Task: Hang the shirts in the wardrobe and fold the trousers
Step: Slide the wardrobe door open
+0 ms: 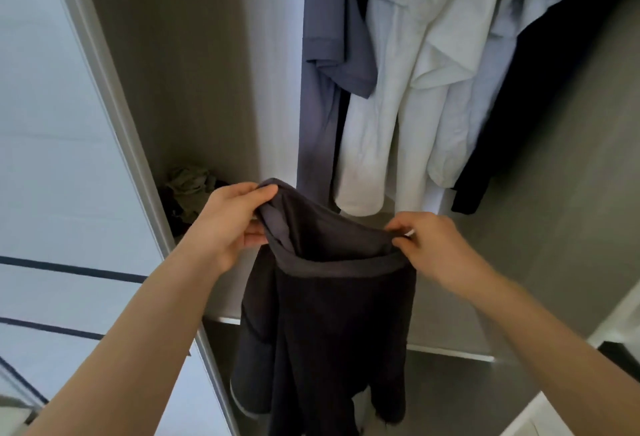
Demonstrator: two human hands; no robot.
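I hold a dark grey pair of trousers (322, 324) up by its waistband in front of the open wardrobe. My left hand (228, 224) grips the left end of the waistband, which is raised higher. My right hand (433, 245) pinches the right end. The legs hang straight down between my forearms. Behind them, several shirts hang in the wardrobe: a blue-grey shirt (329, 54), a white shirt (408, 96), a pale blue shirt (498, 54) and a black garment (540, 96).
A crumpled olive and dark pile of clothes (188, 198) lies on the wardrobe shelf at the left. The sliding door (62, 158) with its pale frame stands at the left. A white piece of furniture (620, 318) is at the right edge.
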